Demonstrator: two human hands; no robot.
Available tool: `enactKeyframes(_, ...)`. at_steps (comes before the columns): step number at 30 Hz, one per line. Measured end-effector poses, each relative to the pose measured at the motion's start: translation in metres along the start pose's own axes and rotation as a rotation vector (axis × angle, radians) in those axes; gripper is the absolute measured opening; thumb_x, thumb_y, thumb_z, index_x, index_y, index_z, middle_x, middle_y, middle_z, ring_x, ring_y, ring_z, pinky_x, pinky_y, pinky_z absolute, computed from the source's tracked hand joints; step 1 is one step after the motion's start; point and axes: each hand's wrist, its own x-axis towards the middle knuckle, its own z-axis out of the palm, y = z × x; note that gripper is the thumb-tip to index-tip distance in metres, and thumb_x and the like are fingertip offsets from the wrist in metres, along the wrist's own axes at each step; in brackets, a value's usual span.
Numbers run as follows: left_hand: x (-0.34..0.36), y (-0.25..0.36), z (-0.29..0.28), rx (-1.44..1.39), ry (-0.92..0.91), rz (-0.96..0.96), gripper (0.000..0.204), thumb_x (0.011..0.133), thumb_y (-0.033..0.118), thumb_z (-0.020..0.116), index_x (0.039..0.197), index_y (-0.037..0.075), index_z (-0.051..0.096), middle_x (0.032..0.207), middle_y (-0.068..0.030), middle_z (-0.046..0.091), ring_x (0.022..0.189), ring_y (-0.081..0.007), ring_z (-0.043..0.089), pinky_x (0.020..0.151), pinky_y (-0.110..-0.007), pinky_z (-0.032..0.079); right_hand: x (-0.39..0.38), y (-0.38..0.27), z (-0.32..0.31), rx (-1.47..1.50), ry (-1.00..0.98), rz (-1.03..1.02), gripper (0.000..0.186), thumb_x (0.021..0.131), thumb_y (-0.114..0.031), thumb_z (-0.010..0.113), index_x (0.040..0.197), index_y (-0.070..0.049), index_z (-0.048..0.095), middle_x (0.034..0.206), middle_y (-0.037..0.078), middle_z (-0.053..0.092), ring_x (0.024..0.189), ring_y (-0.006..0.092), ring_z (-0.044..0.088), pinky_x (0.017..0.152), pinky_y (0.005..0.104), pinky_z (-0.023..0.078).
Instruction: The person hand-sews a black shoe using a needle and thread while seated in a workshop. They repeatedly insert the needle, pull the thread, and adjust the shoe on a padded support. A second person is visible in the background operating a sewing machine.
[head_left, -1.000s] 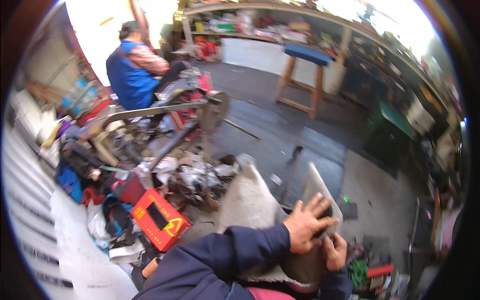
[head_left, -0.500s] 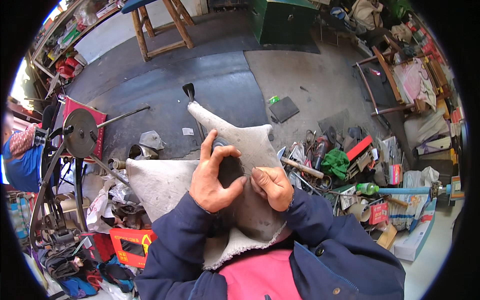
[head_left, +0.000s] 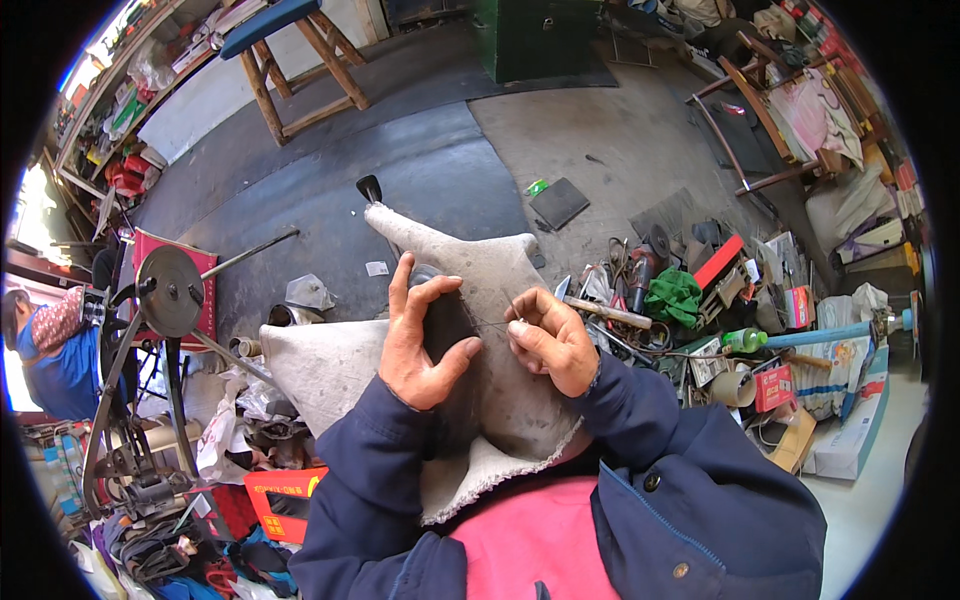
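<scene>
My left hand is curled round a dark shoe, thumb on its near right side and fingers over its far end. Its lower part is in shadow beside my sleeve, so the full outline is unclear. From the shoe's right edge a thin dark thread runs to my right hand. The thumb and forefinger there are pinched on the thread, a short way off the shoe. Any needle in the pinch is too small to make out. A stained pale cloth apron lies over my lap beneath both hands.
Tools, a green cloth and a wooden-handled hammer crowd the floor to my right. At left stands a metal machine with a round wheel; another person is beyond it. Farther off are a wooden stool and a green box.
My right hand has pulled a little away from the shoe to the right, and the thread now shows stretched between them. My left hand keeps its hold on the shoe. The view has shifted slightly.
</scene>
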Motion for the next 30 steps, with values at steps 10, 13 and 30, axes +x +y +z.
enactKeyframes(10, -0.001, 0.005, -0.004, -0.016, 0.052, -0.011, 0.057, 0.085, 0.014, 0.071, 0.141, 0.006, 0.061, 0.161, -0.0269, 0.038, 0.156, -0.0370, 0.031, 0.122, -0.045, 0.029, -0.006, -0.002, -0.011, 0.041, 0.001, 0.229, 0.019, 0.107, -0.018, 0.059, 0.117, -0.003, 0.063, 0.084, 0.004, 0.066, 0.059, 0.0067, 0.054, 0.050, 0.0210, 0.039)
enactKeyframes(13, -0.002, 0.009, -0.003, 0.042, 0.065, 0.023, 0.054, 0.081, 0.010, 0.077, 0.134, 0.010, 0.068, 0.162, -0.0277, 0.037, 0.154, -0.0411, 0.034, 0.122, -0.047, 0.030, -0.010, -0.007, -0.009, 0.079, -0.040, 0.234, 0.019, 0.105, -0.016, 0.061, 0.117, -0.003, 0.063, 0.088, 0.004, 0.068, 0.066, 0.0071, 0.058, 0.057, 0.0217, 0.045)
enactKeyframes(30, 0.005, 0.018, 0.004, 0.315, 0.192, 0.227, 0.015, 0.081, -0.001, 0.077, 0.094, 0.004, 0.072, 0.135, -0.0199, 0.065, 0.135, -0.0412, 0.054, 0.114, -0.049, 0.041, -0.012, -0.010, 0.011, -0.372, 0.031, -0.059, 0.027, 0.105, -0.009, 0.057, 0.128, 0.001, 0.064, 0.091, 0.005, 0.072, 0.070, 0.0056, 0.061, 0.064, 0.0225, 0.049)
